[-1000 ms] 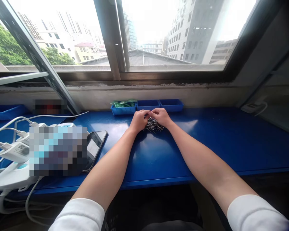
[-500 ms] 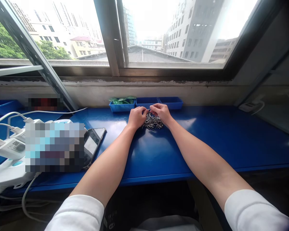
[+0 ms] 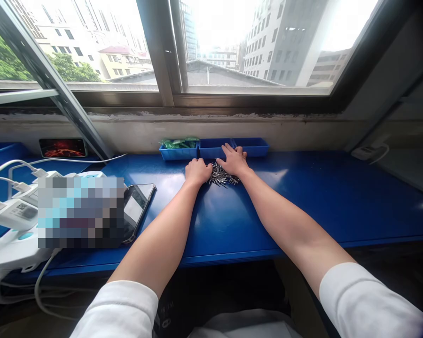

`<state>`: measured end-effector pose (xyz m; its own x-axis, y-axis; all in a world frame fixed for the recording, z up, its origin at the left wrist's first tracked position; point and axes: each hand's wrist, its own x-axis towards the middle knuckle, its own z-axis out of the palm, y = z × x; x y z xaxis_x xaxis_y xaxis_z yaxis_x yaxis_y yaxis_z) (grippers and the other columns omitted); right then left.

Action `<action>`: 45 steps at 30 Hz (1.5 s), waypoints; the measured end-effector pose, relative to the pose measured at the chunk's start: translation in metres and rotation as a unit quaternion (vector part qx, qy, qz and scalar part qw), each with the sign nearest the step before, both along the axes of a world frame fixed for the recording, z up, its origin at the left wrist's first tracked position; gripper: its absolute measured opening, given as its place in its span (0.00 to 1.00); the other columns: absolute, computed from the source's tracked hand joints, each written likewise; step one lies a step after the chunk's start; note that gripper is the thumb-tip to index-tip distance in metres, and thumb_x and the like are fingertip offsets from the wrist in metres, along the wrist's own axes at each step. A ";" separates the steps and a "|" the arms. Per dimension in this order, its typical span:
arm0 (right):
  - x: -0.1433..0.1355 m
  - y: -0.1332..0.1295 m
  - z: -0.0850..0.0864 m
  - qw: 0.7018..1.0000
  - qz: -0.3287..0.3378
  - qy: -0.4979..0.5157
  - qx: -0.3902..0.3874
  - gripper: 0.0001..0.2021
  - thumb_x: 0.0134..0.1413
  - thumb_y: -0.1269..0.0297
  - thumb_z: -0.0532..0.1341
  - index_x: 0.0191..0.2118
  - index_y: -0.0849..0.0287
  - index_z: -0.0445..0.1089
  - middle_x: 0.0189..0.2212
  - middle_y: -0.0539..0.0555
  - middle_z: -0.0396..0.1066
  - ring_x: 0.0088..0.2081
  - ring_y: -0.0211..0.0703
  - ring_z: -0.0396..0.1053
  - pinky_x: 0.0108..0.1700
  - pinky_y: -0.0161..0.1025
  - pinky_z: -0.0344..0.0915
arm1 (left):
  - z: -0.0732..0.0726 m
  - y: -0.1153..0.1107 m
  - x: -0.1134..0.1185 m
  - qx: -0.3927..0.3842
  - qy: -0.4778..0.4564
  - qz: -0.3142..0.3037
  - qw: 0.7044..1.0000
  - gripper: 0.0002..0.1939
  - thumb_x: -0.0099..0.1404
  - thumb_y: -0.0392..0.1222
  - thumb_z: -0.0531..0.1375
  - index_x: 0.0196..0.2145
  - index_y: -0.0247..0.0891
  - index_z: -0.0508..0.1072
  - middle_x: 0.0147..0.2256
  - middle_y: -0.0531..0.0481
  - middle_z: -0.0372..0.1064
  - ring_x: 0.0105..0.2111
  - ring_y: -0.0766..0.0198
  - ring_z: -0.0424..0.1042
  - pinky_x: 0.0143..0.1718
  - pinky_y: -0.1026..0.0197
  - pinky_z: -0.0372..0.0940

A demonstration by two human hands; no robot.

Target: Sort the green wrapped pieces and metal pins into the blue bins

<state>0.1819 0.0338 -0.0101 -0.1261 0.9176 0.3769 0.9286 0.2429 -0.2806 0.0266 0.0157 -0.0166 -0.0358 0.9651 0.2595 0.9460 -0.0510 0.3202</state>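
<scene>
A pile of small metal pieces (image 3: 219,176) lies on the blue table (image 3: 229,225), between and in front of my hands. My left hand (image 3: 197,172) rests at the pile's left edge, its fingers bent; whether it holds anything is hidden. Over the pile's right back part, my right hand (image 3: 234,161) is open, its fingers spread toward the blue bins. Behind the hands stand a left blue bin (image 3: 179,154) with green packets (image 3: 178,143) in it, a middle blue bin (image 3: 211,149) and a right blue bin (image 3: 257,148).
At the left, a white power strip (image 3: 17,253) with plugged-in chargers and cables stands beside a blurred-out item. A phone (image 3: 137,211) lies right of it. Another phone (image 3: 63,148) leans at the back left. A metal frame (image 3: 70,112) rises by the window.
My right hand has opened from a pinch and spread its fingers toward the bins. My left hand has moved slightly away from it. The view has shifted a little.
</scene>
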 end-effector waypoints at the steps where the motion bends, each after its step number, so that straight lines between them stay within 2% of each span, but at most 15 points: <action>1: 0.000 0.001 -0.001 1.000 0.001 -0.002 -0.006 0.33 0.54 0.45 0.53 0.63 0.52 0.53 0.65 0.53 0.45 0.55 0.63 0.50 0.52 0.60 0.53 | 0.000 0.000 0.000 -0.001 0.000 -0.003 1.000 0.24 0.62 0.53 0.50 0.46 0.33 0.71 0.48 0.35 0.67 0.50 0.46 0.66 0.49 0.50 0.60; 3: 0.000 0.001 -0.001 1.000 0.007 0.003 -0.009 0.33 0.53 0.45 0.53 0.63 0.52 0.52 0.66 0.54 0.42 0.56 0.64 0.49 0.53 0.61 0.52 | 0.000 0.000 -0.001 0.000 -0.003 -0.007 1.000 0.25 0.62 0.53 0.50 0.46 0.33 0.71 0.48 0.34 0.67 0.50 0.45 0.66 0.49 0.49 0.60; 5: 0.001 -0.001 -0.001 1.000 0.012 0.020 0.010 0.32 0.54 0.46 0.53 0.62 0.54 0.54 0.66 0.55 0.42 0.57 0.64 0.49 0.54 0.60 0.53 | 0.001 0.000 -0.001 -0.001 -0.005 -0.012 1.000 0.25 0.62 0.54 0.50 0.46 0.33 0.71 0.48 0.34 0.67 0.50 0.44 0.66 0.49 0.49 0.60; 7: 0.002 -0.004 0.000 0.998 0.019 0.041 0.048 0.28 0.55 0.50 0.53 0.59 0.57 0.59 0.63 0.58 0.50 0.57 0.61 0.50 0.55 0.57 0.54 | 0.001 0.001 -0.002 -0.001 -0.010 -0.024 1.000 0.25 0.62 0.53 0.50 0.47 0.32 0.72 0.48 0.33 0.67 0.50 0.44 0.66 0.49 0.49 0.60; 10: 0.006 -0.011 0.001 0.995 0.043 0.056 0.074 0.20 0.55 0.57 0.55 0.50 0.61 0.69 0.51 0.60 0.65 0.52 0.55 0.57 0.54 0.50 0.57 | -0.001 0.002 -0.003 0.007 -0.019 -0.069 0.997 0.24 0.62 0.52 0.51 0.48 0.33 0.71 0.49 0.35 0.68 0.50 0.47 0.66 0.50 0.52 0.60; 12: 0.009 -0.014 0.001 0.996 0.053 0.048 0.057 0.17 0.53 0.58 0.56 0.45 0.61 0.72 0.44 0.60 0.68 0.49 0.53 0.61 0.52 0.47 0.60 | -0.003 0.004 -0.003 0.015 -0.020 -0.112 0.993 0.23 0.62 0.51 0.51 0.48 0.34 0.72 0.50 0.38 0.68 0.51 0.50 0.66 0.51 0.56 0.60; 15: 0.012 -0.015 -0.003 0.998 0.051 0.024 0.004 0.18 0.51 0.55 0.59 0.43 0.60 0.73 0.42 0.60 0.69 0.47 0.54 0.62 0.50 0.46 0.61 | -0.005 0.005 -0.004 0.020 -0.016 -0.159 0.987 0.21 0.62 0.50 0.51 0.45 0.36 0.73 0.49 0.41 0.70 0.50 0.53 0.67 0.50 0.59 0.60; 19: 0.010 -0.012 -0.009 0.995 0.089 0.031 -0.039 0.14 0.52 0.58 0.57 0.38 0.59 0.76 0.38 0.59 0.71 0.42 0.48 0.67 0.46 0.40 0.62 | -0.005 0.004 -0.005 0.020 -0.022 -0.175 0.984 0.21 0.62 0.50 0.51 0.45 0.37 0.74 0.48 0.42 0.71 0.49 0.53 0.68 0.50 0.59 0.60; 22: 0.007 -0.012 -0.009 0.991 0.116 0.059 -0.030 0.11 0.52 0.61 0.58 0.36 0.58 0.76 0.36 0.56 0.72 0.38 0.43 0.69 0.43 0.37 0.63 | -0.005 0.003 -0.006 0.015 -0.024 -0.168 0.985 0.21 0.62 0.50 0.50 0.45 0.37 0.74 0.48 0.42 0.71 0.49 0.53 0.68 0.49 0.58 0.61; 32: 0.010 -0.012 -0.009 0.983 0.121 0.137 -0.014 0.06 0.49 0.63 0.62 0.29 0.56 0.76 0.32 0.52 0.76 0.36 0.42 0.71 0.40 0.35 0.63 | -0.005 0.002 -0.006 0.008 -0.017 -0.164 0.986 0.22 0.63 0.51 0.50 0.47 0.37 0.73 0.49 0.42 0.70 0.49 0.54 0.68 0.49 0.59 0.60; 35: 0.010 -0.013 -0.008 0.982 0.114 0.149 0.021 0.07 0.52 0.63 0.60 0.29 0.58 0.75 0.31 0.52 0.75 0.35 0.41 0.70 0.38 0.35 0.61 | -0.004 0.001 -0.005 0.020 -0.026 -0.158 0.987 0.22 0.63 0.51 0.51 0.48 0.36 0.72 0.50 0.41 0.69 0.50 0.54 0.67 0.51 0.59 0.59; 39: 0.006 -0.016 -0.005 0.979 0.114 0.160 0.048 0.11 0.56 0.62 0.54 0.31 0.59 0.71 0.29 0.53 0.73 0.32 0.40 0.68 0.35 0.35 0.60 | 0.001 -0.006 0.000 0.087 -0.055 -0.168 0.980 0.20 0.64 0.48 0.52 0.50 0.39 0.70 0.49 0.45 0.69 0.50 0.57 0.66 0.53 0.59 0.57; 45: 0.000 -0.021 0.000 0.975 0.130 0.174 0.050 0.13 0.59 0.60 0.50 0.33 0.60 0.69 0.29 0.53 0.72 0.32 0.40 0.66 0.35 0.35 0.59 | 0.009 -0.015 0.005 0.106 -0.069 -0.192 0.973 0.13 0.65 0.43 0.52 0.41 0.43 0.75 0.41 0.49 0.73 0.44 0.59 0.70 0.52 0.56 0.54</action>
